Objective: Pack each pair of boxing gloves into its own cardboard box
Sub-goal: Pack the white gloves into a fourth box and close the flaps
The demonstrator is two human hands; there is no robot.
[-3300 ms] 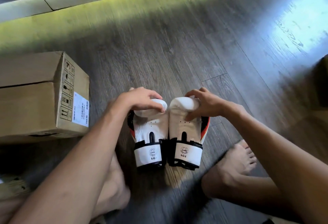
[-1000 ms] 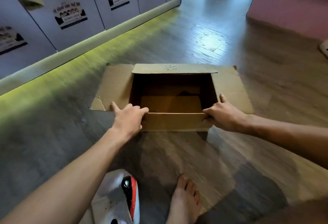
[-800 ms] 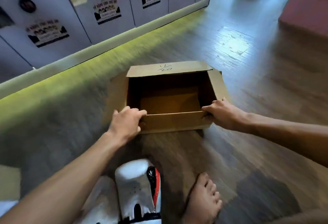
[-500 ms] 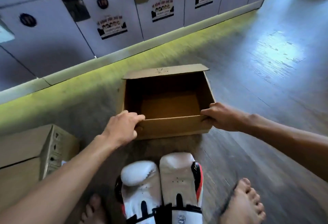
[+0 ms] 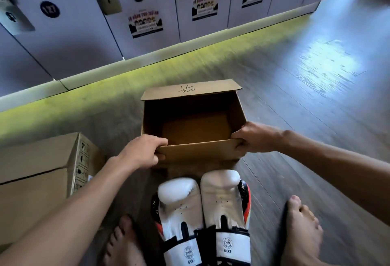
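An open, empty cardboard box (image 5: pixel 238 109) sits on the wood floor in front of me, its far flap standing up with a pen mark on it. My left hand (image 5: pixel 143 151) grips the near flap at its left end. My right hand (image 5: pixel 253 138) pinches the same flap at its right corner. A pair of white boxing gloves (image 5: pixel 202 213) with black and red trim lies side by side just below the box, between my bare feet, cuffs toward me and marked 6 oz.
A closed cardboard box (image 5: pixel 42 173) with a label stands at my left. A row of pale numbered lockers (image 5: pixel 147 12) runs along the back above a yellow-lit plinth. Wood floor stretches to the right of the open box.
Both hands have dragged the open box across the floor toward me and the gloves. Its side flaps folded up from flat. The view swung left, bringing the closed box and gloves into sight.
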